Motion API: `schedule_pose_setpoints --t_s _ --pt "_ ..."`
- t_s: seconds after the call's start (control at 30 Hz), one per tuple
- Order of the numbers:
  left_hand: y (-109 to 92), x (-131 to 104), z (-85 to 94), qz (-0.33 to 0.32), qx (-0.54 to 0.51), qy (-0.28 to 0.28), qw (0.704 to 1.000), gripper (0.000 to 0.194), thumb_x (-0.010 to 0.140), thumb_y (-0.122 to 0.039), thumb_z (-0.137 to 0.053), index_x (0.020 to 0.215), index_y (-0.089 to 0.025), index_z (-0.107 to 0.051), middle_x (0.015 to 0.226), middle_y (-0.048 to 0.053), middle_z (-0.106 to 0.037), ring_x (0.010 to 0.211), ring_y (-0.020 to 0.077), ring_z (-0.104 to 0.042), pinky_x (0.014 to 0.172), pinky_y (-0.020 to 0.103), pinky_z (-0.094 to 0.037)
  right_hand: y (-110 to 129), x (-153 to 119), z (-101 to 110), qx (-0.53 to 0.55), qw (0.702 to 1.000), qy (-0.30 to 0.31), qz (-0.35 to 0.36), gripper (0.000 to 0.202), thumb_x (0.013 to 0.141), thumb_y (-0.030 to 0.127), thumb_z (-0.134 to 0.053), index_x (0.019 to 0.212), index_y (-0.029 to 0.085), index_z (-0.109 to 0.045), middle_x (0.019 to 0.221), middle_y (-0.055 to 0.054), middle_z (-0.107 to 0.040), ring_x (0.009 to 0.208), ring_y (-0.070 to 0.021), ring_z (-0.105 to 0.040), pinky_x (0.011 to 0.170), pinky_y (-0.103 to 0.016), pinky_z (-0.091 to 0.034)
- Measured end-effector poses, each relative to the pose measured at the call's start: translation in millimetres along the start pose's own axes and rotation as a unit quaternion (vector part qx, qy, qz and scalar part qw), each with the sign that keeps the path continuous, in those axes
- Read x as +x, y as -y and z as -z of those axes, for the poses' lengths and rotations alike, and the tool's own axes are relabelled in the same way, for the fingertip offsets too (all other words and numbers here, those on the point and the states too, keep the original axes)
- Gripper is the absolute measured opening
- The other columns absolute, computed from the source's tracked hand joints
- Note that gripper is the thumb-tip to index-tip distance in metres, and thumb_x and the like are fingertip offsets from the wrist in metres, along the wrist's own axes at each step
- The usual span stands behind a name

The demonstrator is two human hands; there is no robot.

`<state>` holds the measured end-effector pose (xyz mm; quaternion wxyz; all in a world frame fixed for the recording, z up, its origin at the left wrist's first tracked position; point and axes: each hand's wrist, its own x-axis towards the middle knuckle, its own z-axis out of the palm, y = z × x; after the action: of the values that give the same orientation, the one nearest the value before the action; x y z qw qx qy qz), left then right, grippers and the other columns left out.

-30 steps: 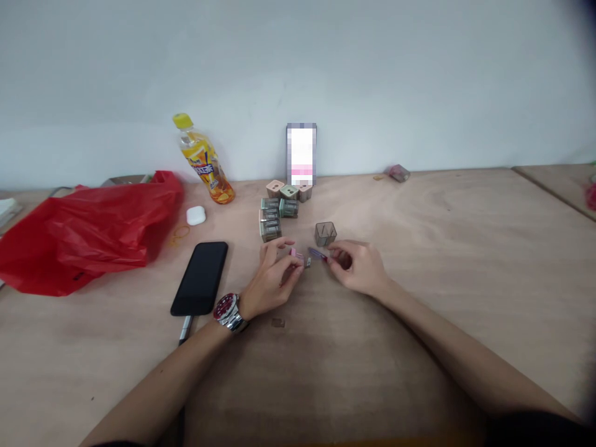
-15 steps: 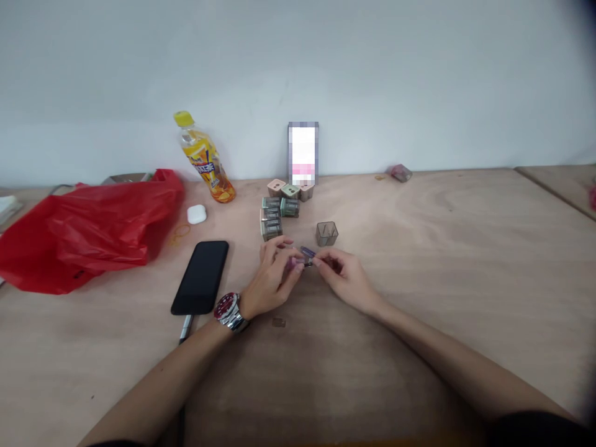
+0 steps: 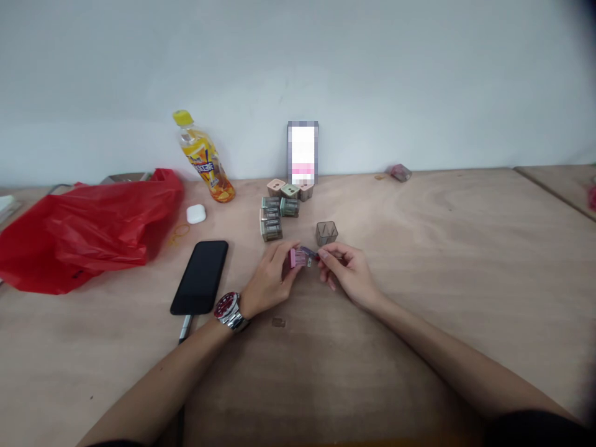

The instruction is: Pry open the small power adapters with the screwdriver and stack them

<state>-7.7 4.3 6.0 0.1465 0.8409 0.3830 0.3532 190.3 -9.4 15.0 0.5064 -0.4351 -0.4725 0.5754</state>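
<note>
My left hand [image 3: 272, 276] grips a small pink piece [image 3: 297, 258] with a clear part between thumb and fingers, its pink side toward the palm. My right hand [image 3: 347, 273] pinches the end of a slim dark blue piece [image 3: 308, 252], which lies against the far right side of the pink piece. Just beyond my right fingers stands an open, see-through grey cup [image 3: 326, 233]. Several small sharpener-like boxes [image 3: 271, 229] with dark clear bodies stand or lie beyond my left hand. A small brownish clear piece [image 3: 279, 323] lies nearer to me on the table.
A black phone [image 3: 200, 277] with a cable, a white case [image 3: 196, 214], a drink bottle [image 3: 205, 158] and a red bag [image 3: 102, 230] are on the left. Against the wall leans a lit screen [image 3: 303, 152]. A small pink item [image 3: 399, 172] lies at the back right.
My left fingers have shifted, so that more of the pink piece shows. My right hand has moved slightly right, its lower fingers now spread below the pinch.
</note>
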Motion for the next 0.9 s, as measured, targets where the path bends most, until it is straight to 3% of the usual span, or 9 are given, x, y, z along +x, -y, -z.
schedule_pose_setpoints --t_s 0.1,0.27,0.6,0.9 --pt "-0.6 -1.1 1.0 -0.009 -0.02 -0.019 1.0 0.046 0.091 -0.023 -0.058 0.133 -0.019 -0.04 0.122 0.012 -0.057 0.114 0.0234 -0.057 0.097 0.041 -0.05 0.9 -0.4 0.1 -0.018 0.999 0.012 0.028 0.028 0.08 0.042 -0.07 0.085 0.016 -0.066 0.068 -0.003 -0.068 0.056 -0.0145 -0.068 0.041 -0.021 -0.051" --pt "-1.3 -1.5 1.1 -0.025 -0.027 -0.029 0.999 0.046 0.09 -0.022 -0.06 0.132 -0.018 -0.041 0.121 0.011 -0.058 0.113 0.0226 -0.058 0.097 0.041 -0.051 -0.2 -1.9 1.1 -0.047 0.997 0.029 0.056 0.022 0.078 0.037 -0.073 0.085 0.016 -0.069 0.07 -0.004 -0.071 0.066 -0.0178 -0.072 0.05 -0.026 -0.059" --pt "-1.8 -1.9 1.0 -0.025 -0.031 -0.03 0.999 0.046 0.09 -0.023 -0.06 0.132 -0.02 -0.042 0.121 0.011 -0.059 0.112 0.0228 -0.059 0.097 0.042 -0.051 -0.6 0.7 4.5 -0.036 0.997 0.035 0.059 0.021 0.078 0.031 -0.073 0.092 0.018 -0.066 0.076 -0.003 -0.072 0.066 -0.0155 -0.07 0.055 -0.027 -0.058" --pt "-1.8 -1.9 0.7 -0.025 -0.039 -0.037 0.998 0.048 0.088 -0.022 -0.063 0.131 -0.019 -0.042 0.12 0.011 -0.061 0.109 0.0215 -0.062 0.096 0.04 -0.053 -0.5 2.9 4.0 -0.05 0.997 0.024 0.054 0.018 0.076 0.033 -0.073 0.084 0.017 -0.068 0.066 -0.002 -0.069 0.057 -0.0124 -0.063 0.051 -0.025 -0.051"
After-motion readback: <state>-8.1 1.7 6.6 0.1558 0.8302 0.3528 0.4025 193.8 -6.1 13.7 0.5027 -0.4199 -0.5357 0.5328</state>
